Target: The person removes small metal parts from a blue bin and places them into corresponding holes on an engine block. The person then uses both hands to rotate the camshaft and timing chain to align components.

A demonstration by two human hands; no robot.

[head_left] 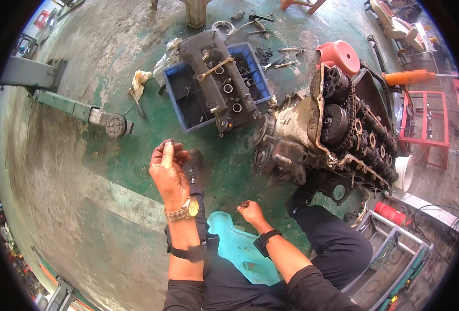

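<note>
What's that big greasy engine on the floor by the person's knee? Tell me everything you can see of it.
The engine is a bare metal block, grey and black with grime, standing on the green floor to the right of the person's knee. Its top cover is off, so a chain over two dark toothed wheels and a row of cam lobes show along the upper side. Round pulleys face the left end. A pink stool stands just behind it and a white bucket to its right. Neither hand touches it.

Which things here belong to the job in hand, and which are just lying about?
In hand:
left hand pinching a small dark ring
right hand holding a small part, too small to tell
engine with exposed chain
valve cover on blue crate

Lying about:
pink stool
rag
loose tools
orange cylinder
</note>
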